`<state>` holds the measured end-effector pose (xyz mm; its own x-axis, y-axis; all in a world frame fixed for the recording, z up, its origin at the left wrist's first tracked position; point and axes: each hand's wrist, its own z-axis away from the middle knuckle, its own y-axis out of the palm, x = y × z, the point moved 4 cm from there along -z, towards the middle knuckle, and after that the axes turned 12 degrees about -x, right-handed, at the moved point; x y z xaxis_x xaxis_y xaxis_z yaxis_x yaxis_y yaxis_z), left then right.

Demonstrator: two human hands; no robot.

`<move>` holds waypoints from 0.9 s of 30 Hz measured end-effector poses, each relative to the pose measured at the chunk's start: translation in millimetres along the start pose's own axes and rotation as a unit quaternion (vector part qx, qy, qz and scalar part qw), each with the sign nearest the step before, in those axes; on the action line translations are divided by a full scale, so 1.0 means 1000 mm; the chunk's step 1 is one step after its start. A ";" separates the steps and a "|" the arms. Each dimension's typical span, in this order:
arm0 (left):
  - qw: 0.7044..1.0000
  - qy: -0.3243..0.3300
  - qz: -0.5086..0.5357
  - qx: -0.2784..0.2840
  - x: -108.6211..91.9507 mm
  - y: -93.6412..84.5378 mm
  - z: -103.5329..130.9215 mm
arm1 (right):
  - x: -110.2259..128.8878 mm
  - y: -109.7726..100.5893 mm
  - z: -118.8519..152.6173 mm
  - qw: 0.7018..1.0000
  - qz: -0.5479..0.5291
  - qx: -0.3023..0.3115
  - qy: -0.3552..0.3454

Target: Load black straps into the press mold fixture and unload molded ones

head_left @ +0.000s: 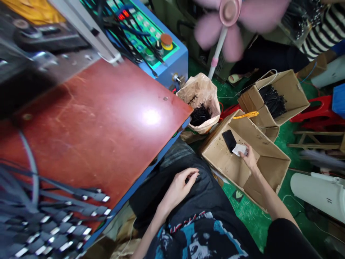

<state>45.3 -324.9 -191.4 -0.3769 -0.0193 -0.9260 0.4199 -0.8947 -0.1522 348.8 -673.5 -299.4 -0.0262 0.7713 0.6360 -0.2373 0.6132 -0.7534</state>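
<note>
The right hand (pixel 250 158) pinches the white piece (pixel 238 149) within the edges of the cardboard box (pixel 265 138), beside the black flat object (pixel 229 139), while the left hand (pixel 181 184) rests loosely curled, apparently unloaded, over the lap (pixel 212 190); the piece, probably light and easily creased, is best gripped by its edge.

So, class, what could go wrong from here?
The small white item in the right-hand grip might slip and drop inside the nearer open brown cardboard box. The grey cables with silver-tipped plugs, heaped near the edge of the reddish-brown tabletop, could slide off if knocked.
</note>
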 end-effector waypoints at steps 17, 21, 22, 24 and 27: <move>0.997 0.042 0.027 0.051 -0.058 0.026 -0.018 | 0.124 0.013 0.041 0.990 -0.143 0.017 -0.012; 0.998 0.018 0.059 0.016 -0.083 0.050 -0.036 | 0.186 0.007 0.077 0.980 -0.189 0.055 -0.037; 0.997 0.006 0.071 0.017 -0.085 0.056 -0.039 | 0.200 0.007 0.084 0.975 -0.208 0.061 -0.042; 0.994 -0.021 0.107 0.030 -0.086 0.066 -0.044 | 0.225 0.009 0.098 0.965 -0.246 0.076 -0.049; 0.987 -0.043 0.150 0.025 -0.082 0.071 -0.047 | 0.250 0.017 0.116 0.957 -0.262 0.109 -0.051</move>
<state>145.4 -366.0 -142.5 -0.3115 -0.3221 -0.8940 0.4823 -0.8642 0.1433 225.8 -490.1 -134.1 0.0599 0.3396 0.9387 -0.4407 0.8527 -0.2804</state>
